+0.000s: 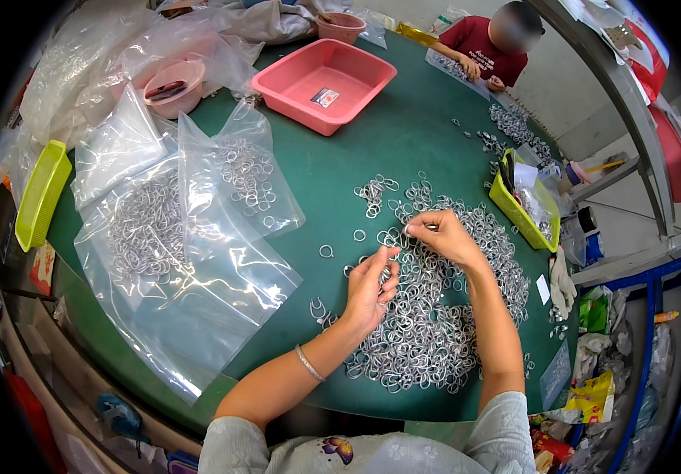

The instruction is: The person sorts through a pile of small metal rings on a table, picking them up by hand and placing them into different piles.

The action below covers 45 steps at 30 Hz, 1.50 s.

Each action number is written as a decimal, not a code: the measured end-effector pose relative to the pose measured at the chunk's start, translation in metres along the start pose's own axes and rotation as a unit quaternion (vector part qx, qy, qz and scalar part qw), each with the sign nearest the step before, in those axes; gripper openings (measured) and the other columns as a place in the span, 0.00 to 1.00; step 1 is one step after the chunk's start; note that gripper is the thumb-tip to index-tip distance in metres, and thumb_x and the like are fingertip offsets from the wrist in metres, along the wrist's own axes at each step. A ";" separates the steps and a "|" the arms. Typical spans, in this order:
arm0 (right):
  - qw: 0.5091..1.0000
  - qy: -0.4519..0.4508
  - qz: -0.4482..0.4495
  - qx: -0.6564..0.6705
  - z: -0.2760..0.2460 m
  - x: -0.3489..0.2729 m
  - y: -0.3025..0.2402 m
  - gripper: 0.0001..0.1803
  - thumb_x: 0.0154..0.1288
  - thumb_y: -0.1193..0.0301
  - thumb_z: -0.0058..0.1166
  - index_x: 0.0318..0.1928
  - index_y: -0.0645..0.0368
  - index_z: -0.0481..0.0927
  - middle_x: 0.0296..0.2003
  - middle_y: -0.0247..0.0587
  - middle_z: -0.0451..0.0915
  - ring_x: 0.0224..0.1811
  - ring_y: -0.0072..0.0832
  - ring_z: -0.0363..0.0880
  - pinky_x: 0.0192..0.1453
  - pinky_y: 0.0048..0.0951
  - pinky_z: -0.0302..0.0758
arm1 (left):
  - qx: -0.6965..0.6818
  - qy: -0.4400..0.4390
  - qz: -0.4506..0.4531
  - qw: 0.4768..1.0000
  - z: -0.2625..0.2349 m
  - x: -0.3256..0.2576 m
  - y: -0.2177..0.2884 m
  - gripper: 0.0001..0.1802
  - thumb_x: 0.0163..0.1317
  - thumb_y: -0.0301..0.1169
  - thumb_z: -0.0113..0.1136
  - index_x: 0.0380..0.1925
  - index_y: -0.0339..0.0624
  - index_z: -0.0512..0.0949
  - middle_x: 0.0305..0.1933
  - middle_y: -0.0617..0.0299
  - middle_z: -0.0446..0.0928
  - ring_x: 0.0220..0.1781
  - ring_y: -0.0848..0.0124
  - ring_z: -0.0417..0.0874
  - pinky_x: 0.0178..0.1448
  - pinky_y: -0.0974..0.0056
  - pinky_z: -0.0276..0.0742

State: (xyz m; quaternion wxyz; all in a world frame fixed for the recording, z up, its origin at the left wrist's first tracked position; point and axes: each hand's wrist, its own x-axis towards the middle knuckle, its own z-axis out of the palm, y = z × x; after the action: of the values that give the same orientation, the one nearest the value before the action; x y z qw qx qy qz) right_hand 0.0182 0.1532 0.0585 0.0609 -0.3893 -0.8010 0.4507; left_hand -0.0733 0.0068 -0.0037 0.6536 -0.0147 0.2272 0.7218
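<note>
Near the front edge of the round green surface (332, 170), a wide heap of small silver metal rings (435, 316) spreads toward the right edge. The left hand (370, 288) rests on the heap's left side, fingers curled loosely around what looks like a few rings; how many cannot be told. Just beyond it the right hand (441, 235) hovers over the top of the heap, thumb and fingertips pinched shut on a single ring. Loose rings lie scattered just left of both hands. Toward the left edge lie clear plastic bags holding more silver rings (167, 229). At the right edge sits a yellow-green plastic basket (524, 207). Farther back stands a pink square plastic tray (325, 83), and at the far edge another person in a red shirt (483, 49) works with both hands on the surface.
</note>
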 end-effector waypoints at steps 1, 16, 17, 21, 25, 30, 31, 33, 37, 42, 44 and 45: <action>0.997 -0.070 -0.010 -0.002 -0.001 -0.001 -0.004 0.11 0.55 0.69 0.56 0.35 0.65 0.80 0.26 0.37 0.79 0.29 0.19 0.73 0.34 0.24 0.70 | -0.005 0.011 -0.012 1.000 0.004 -0.001 0.002 0.17 0.65 0.38 0.49 0.43 0.33 0.71 0.26 0.65 0.66 0.20 0.83 0.61 0.17 0.79 0.51; 0.966 0.138 -0.137 -0.171 0.035 0.050 0.022 0.07 0.54 0.71 0.56 0.30 0.62 0.76 0.24 0.46 0.78 0.26 0.39 0.78 0.31 0.35 0.73 | 0.002 -0.045 -0.028 0.999 -0.004 0.000 -0.001 0.15 0.66 0.36 0.44 0.38 0.33 0.70 0.23 0.63 0.65 0.18 0.80 0.61 0.17 0.77 0.51; 0.971 0.130 -0.148 -0.133 0.031 0.047 0.023 0.06 0.54 0.72 0.56 0.29 0.62 0.76 0.23 0.44 0.79 0.24 0.37 0.78 0.30 0.33 0.73 | 0.007 -0.043 -0.023 0.999 -0.004 0.000 -0.002 0.15 0.66 0.36 0.45 0.39 0.33 0.70 0.24 0.63 0.65 0.19 0.80 0.61 0.17 0.77 0.51; 0.988 0.009 0.017 0.156 0.020 0.021 0.007 0.07 0.58 0.70 0.56 0.31 0.62 0.76 0.19 0.24 0.69 0.16 0.11 0.60 0.17 0.16 0.56 | 0.040 -0.031 0.003 0.999 -0.003 0.001 -0.003 0.15 0.66 0.34 0.45 0.44 0.32 0.69 0.26 0.64 0.66 0.20 0.81 0.62 0.17 0.78 0.53; 0.977 -0.017 0.051 0.208 0.017 0.000 -0.001 0.06 0.60 0.71 0.54 0.31 0.60 0.75 0.16 0.23 0.65 0.13 0.10 0.55 0.15 0.15 0.48 | 0.056 -0.014 0.047 0.997 -0.002 0.003 -0.006 0.14 0.65 0.31 0.47 0.47 0.35 0.70 0.28 0.64 0.68 0.21 0.82 0.64 0.17 0.80 0.53; 0.977 -0.010 0.029 0.212 0.017 -0.026 -0.005 0.06 0.59 0.71 0.55 0.32 0.61 0.76 0.18 0.24 0.68 0.14 0.09 0.58 0.16 0.15 0.52 | 0.083 0.002 0.076 0.994 -0.001 0.004 -0.008 0.14 0.64 0.31 0.50 0.47 0.37 0.71 0.27 0.67 0.68 0.20 0.84 0.63 0.16 0.80 0.52; 0.981 -0.005 0.012 0.194 0.018 -0.030 -0.004 0.06 0.59 0.71 0.55 0.32 0.61 0.77 0.18 0.24 0.69 0.15 0.09 0.59 0.17 0.15 0.53 | 0.083 -0.004 0.072 0.994 -0.001 0.003 -0.008 0.14 0.64 0.32 0.51 0.47 0.37 0.71 0.27 0.67 0.68 0.20 0.84 0.63 0.16 0.80 0.52; 0.991 0.025 -0.032 0.128 0.021 -0.034 0.001 0.06 0.58 0.71 0.56 0.31 0.61 0.78 0.19 0.23 0.69 0.19 0.09 0.61 0.21 0.16 0.57 | 0.085 -0.016 0.061 0.994 0.000 0.002 -0.008 0.15 0.63 0.32 0.51 0.48 0.37 0.71 0.27 0.68 0.67 0.20 0.85 0.62 0.16 0.81 0.51; 0.994 0.048 -0.055 0.086 0.025 -0.042 0.000 0.06 0.56 0.72 0.56 0.32 0.61 0.78 0.19 0.24 0.70 0.22 0.11 0.61 0.24 0.17 0.59 | 0.100 -0.025 0.072 0.992 0.001 0.002 -0.008 0.15 0.63 0.31 0.52 0.48 0.36 0.71 0.27 0.69 0.67 0.19 0.85 0.62 0.17 0.81 0.52; 0.993 0.044 -0.064 0.089 0.028 -0.046 -0.001 0.06 0.57 0.72 0.55 0.32 0.62 0.78 0.19 0.26 0.71 0.23 0.12 0.64 0.26 0.18 0.63 | 0.119 -0.034 0.074 0.990 0.000 0.002 -0.008 0.15 0.63 0.30 0.52 0.48 0.36 0.72 0.27 0.68 0.68 0.20 0.84 0.62 0.18 0.81 0.53; 0.993 0.048 -0.074 0.075 0.030 -0.047 0.001 0.06 0.57 0.73 0.55 0.32 0.63 0.78 0.19 0.28 0.73 0.23 0.13 0.66 0.27 0.19 0.64 | 0.129 -0.028 0.080 0.988 0.000 0.002 -0.009 0.15 0.63 0.30 0.52 0.48 0.36 0.72 0.27 0.67 0.69 0.20 0.84 0.62 0.18 0.81 0.53; 0.994 0.054 -0.084 0.048 0.031 -0.048 0.002 0.06 0.57 0.73 0.55 0.32 0.63 0.78 0.20 0.30 0.74 0.23 0.13 0.66 0.27 0.19 0.65 | 0.134 -0.025 0.084 0.987 0.000 0.002 -0.009 0.15 0.63 0.30 0.52 0.48 0.36 0.72 0.27 0.67 0.69 0.20 0.84 0.62 0.18 0.81 0.54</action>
State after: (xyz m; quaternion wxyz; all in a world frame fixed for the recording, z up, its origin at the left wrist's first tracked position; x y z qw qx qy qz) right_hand 0.0386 0.1003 0.0508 0.1604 -0.3414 -0.8039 0.4598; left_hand -0.0649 0.0093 -0.0072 0.5923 0.1103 0.3058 0.7372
